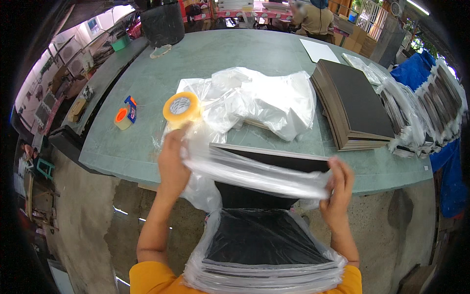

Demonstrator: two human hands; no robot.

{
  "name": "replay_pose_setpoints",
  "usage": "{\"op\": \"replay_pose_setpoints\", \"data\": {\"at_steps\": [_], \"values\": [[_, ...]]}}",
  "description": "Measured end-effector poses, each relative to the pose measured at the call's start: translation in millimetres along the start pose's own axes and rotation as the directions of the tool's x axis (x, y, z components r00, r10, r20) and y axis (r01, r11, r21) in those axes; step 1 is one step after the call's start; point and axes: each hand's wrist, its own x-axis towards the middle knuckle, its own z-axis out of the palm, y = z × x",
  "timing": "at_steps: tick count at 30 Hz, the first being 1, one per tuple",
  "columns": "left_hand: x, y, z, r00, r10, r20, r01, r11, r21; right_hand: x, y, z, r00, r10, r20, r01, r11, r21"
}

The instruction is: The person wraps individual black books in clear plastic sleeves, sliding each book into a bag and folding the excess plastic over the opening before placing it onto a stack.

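Both my hands are raised over the table's near edge, with a band of clear plastic film (254,171) stretched between them and smeared by motion. My left hand (174,159) is closed on the film's left end, beside a large roll of yellowish tape (195,107). On the other end my right hand (339,188) has its fingers curled round the plastic. Behind and below the film lies a black board (254,195), partly covered by it. Against my body rests a stack of black boards wrapped in clear plastic (267,237). A crumpled pile of plastic bags (264,95) lies just beyond.
A stack of black boards (355,100) stands on the green table (117,152) at right, near plastic-wrapped bundles (404,110). A blue and orange tape dispenser (126,115) sits at left. A white sheet (319,50) and black bin (162,24) are farther back; a person (316,20) sits beyond.
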Motion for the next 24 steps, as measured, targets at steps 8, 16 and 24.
{"op": "replay_pose_setpoints", "data": {"at_steps": [8, 16, 24], "values": [[-21, 15, -14, 0.939, 0.269, 0.214, -0.281, 0.959, 0.031, -24, 14, -15, 0.997, 0.071, -0.023, -0.074, 0.990, -0.121], [-28, -24, -18, 0.694, -0.012, 0.720, 0.672, 0.368, -0.642, -41, 61, -32, 0.763, 0.262, 0.591, -0.637, 0.143, 0.758], [-152, -72, 63, -0.023, -0.009, 1.000, 0.989, -0.148, 0.022, -205, 156, 121, 0.712, 0.114, 0.693, -0.580, 0.650, 0.490]]}}
